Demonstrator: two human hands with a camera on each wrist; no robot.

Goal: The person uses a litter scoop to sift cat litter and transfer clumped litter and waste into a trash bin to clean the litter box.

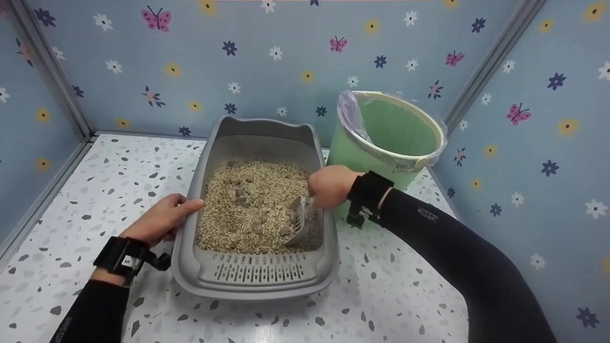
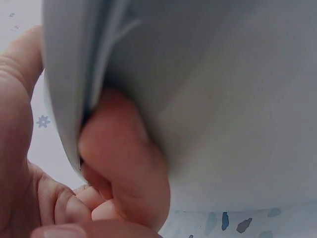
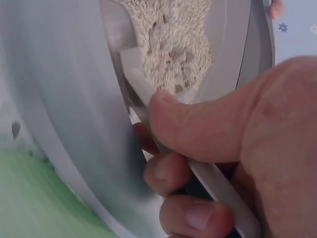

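A grey litter box (image 1: pixel 255 282) holds pale, grainy litter (image 1: pixel 257 176) with darker clumps (image 1: pixel 242 194) in it. My right hand (image 1: pixel 332 186) grips the handle of a grey slotted litter scoop (image 1: pixel 300 224), whose blade is down in the litter along the box's right wall. In the right wrist view, thumb and fingers wrap round the scoop handle (image 3: pixel 218 191). My left hand (image 1: pixel 164 216) holds the box's left rim, thumb on top. The left wrist view shows its fingers (image 2: pixel 124 153) curled under that rim (image 2: pixel 67 94).
Close behind my right hand stands a green bin (image 1: pixel 398 121) with a clear plastic liner (image 1: pixel 352 114) over its rim. Flower-patterned walls (image 1: pixel 276 52) close off the back and both sides. The speckled white surface (image 1: pixel 395 281) lies under everything.
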